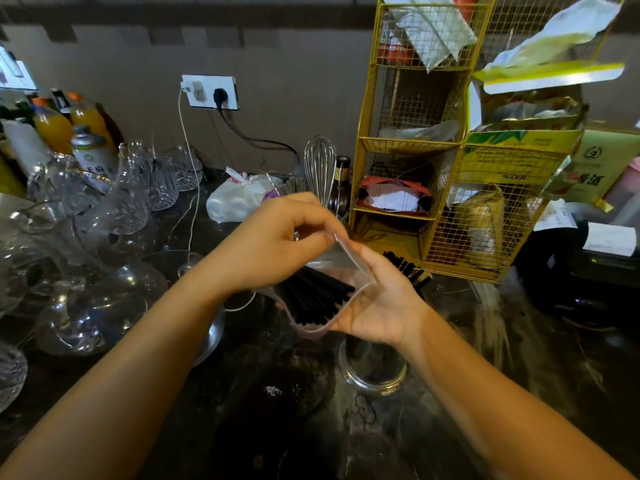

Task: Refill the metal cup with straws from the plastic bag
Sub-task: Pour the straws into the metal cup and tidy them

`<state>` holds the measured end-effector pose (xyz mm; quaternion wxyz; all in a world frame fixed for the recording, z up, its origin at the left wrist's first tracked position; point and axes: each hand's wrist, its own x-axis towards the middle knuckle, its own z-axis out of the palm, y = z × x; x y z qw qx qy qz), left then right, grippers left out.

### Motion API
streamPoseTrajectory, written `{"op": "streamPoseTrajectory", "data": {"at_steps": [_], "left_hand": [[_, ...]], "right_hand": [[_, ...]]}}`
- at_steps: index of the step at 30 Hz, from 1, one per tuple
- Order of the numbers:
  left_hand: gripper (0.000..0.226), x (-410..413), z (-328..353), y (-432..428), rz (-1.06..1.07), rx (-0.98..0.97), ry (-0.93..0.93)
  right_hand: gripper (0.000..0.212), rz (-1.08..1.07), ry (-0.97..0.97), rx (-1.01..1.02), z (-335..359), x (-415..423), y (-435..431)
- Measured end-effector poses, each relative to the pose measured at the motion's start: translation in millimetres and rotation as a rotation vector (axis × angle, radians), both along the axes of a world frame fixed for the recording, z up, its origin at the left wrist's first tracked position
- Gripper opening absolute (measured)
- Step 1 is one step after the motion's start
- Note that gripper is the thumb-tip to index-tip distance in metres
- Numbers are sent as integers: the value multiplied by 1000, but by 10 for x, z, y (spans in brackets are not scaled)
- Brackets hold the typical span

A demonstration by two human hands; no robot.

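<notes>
A clear plastic bag (341,259) full of black straws (315,297) hangs above the dark counter at the centre of the head view. My left hand (277,244) pinches the bag's far rim. My right hand (381,303) grips the near side, so the mouth is spread between both hands. Directly below my right wrist stands the metal cup (372,374), upright; its inside is mostly hidden by my hand. More black straws (408,270) stick out behind my right hand.
Several glass vessels (104,303) crowd the left of the counter, with bottles (52,126) behind. A yellow wire rack (415,157) stands at the back right, a whisk (320,168) beside it. A black device (581,271) sits at far right. A white cable (194,202) trails down from the wall socket.
</notes>
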<state>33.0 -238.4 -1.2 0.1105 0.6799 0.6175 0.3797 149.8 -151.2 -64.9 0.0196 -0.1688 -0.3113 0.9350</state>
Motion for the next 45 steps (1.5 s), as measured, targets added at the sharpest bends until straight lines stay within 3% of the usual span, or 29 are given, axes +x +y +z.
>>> {"op": "streamPoseTrajectory", "data": {"at_steps": [2, 5, 7, 10, 12, 16, 18, 21, 26, 33, 36, 40, 45], "left_hand": [[13, -15, 11, -28, -59, -24, -36], [27, -97, 33, -107, -131, -50, -119], [33, -188, -9, -145, -19, 49, -372], [20, -385, -169, -69, 358, 203, -860], [5, -434, -286, -4, 399, 19, -1095], [47, -258, -441, 150, -55, -409, -1394], [33, -160, -448, 253, -175, -412, -1396], [24, -73, -392, 433, -189, -407, -1368], [12, -36, -347, 810, -169, -399, -1214], [19, -2, -136, 1228, -116, -285, -978], [27, 55, -29, 1234, -116, -188, -882], [35, 21, -146, 1235, -156, -117, -757], [42, 48, -361, 1202, -151, -62, -702]], "right_hand": [[55, -23, 3, 38, 11, -15, 7], [43, 20, 84, 77, 25, -21, 30], [49, 36, 156, 51, 40, 14, 57], [50, -9, 205, 71, 91, 88, 126], [36, -63, 178, 158, 152, 149, 157], [50, -129, 125, 251, 240, 238, 241], [51, -150, 116, 276, 265, 260, 274], [31, -154, 119, 404, 315, 306, 326], [30, -300, -28, 656, 332, 340, 583], [40, -516, -194, 855, 493, 336, 826], [45, -602, -232, 1029, 503, 357, 860], [33, -595, -150, 1072, 393, 391, 815], [35, -635, -108, 1138, 220, 444, 805]]}}
